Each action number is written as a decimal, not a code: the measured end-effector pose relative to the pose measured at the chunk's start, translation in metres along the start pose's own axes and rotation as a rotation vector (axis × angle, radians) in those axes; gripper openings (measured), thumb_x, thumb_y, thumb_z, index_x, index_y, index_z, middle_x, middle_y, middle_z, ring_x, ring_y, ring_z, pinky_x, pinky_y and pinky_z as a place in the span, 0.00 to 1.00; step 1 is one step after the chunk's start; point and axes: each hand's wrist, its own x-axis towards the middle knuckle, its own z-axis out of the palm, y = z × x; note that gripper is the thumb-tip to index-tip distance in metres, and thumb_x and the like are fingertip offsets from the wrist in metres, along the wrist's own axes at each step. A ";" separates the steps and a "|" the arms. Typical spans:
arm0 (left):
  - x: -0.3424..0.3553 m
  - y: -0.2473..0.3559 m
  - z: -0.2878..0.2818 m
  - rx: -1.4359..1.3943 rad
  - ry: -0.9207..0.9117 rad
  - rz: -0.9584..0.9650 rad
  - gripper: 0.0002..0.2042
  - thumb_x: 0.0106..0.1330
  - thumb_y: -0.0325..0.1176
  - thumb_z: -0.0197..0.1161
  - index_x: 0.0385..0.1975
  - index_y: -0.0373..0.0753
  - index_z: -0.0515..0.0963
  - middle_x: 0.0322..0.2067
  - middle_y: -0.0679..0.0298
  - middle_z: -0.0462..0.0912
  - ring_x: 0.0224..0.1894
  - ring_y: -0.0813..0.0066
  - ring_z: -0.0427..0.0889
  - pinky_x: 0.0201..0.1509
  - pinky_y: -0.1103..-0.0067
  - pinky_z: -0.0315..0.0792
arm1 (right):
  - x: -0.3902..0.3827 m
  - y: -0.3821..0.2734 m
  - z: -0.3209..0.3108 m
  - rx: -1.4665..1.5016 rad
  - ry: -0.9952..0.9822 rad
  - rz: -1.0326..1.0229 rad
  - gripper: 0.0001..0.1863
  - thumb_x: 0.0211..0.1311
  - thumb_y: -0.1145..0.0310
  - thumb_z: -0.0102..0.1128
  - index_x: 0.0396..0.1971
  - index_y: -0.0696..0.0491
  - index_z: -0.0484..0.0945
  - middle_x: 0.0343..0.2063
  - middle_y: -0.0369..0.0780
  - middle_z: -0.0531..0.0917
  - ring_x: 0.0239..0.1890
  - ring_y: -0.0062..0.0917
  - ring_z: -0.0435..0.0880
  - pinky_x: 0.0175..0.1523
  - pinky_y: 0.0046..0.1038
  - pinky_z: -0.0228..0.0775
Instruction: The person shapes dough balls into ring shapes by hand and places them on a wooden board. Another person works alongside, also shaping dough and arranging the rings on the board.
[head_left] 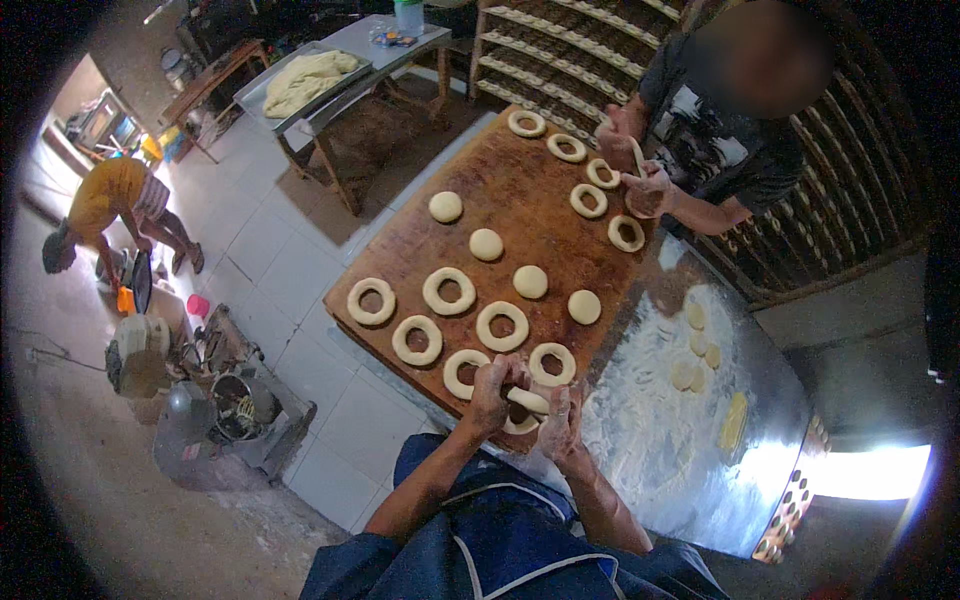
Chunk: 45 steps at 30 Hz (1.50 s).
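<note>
Between my two hands I hold a ring of pale dough [528, 401] tilted above the near edge of a brown wooden board [440, 235]. My left hand [487, 398] has its fingers closed on the ring's left side. My right hand [560, 430], dusted with flour, grips the other side. Under the held ring another dough ring [518, 424] is partly hidden. Several more rings lie close by, among them a ring [552, 364] just beyond my right hand. Farther up the board several flat dough discs [486, 245] rest in a slanting row.
Across the board a co-worker's hands [648, 188] hold a dough ring near other rings. To the right stands a floured metal table [660, 400] with dough pieces. Racks of trays [560, 60] stand behind. At left are a mixer [215, 425], a bending person [110, 215] and a dough-laden table [390, 45].
</note>
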 end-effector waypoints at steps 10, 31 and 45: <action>0.100 0.087 -0.123 0.368 0.370 0.201 0.22 0.76 0.45 0.35 0.28 0.37 0.70 0.26 0.62 0.75 0.26 0.67 0.73 0.30 0.69 0.68 | 0.170 -0.141 0.110 -0.071 -0.529 -0.123 0.18 0.54 0.59 0.64 0.37 0.58 0.78 0.31 0.43 0.82 0.33 0.29 0.80 0.41 0.32 0.73; 0.159 0.072 -0.088 1.298 0.249 0.267 0.14 0.60 0.31 0.59 0.45 0.35 0.74 0.41 0.48 0.75 0.47 0.46 0.72 0.50 0.58 0.66 | 0.147 0.000 -0.037 -0.952 0.257 -0.163 0.22 0.62 0.68 0.53 0.54 0.62 0.69 0.48 0.51 0.75 0.52 0.46 0.71 0.62 0.44 0.59; 0.116 0.016 0.054 0.539 -0.262 -0.142 0.12 0.66 0.36 0.58 0.30 0.35 0.66 0.27 0.54 0.73 0.34 0.59 0.75 0.36 0.64 0.67 | 0.040 -0.022 -0.119 -0.359 0.296 0.238 0.15 0.50 0.63 0.69 0.36 0.54 0.80 0.38 0.47 0.81 0.41 0.40 0.81 0.45 0.39 0.72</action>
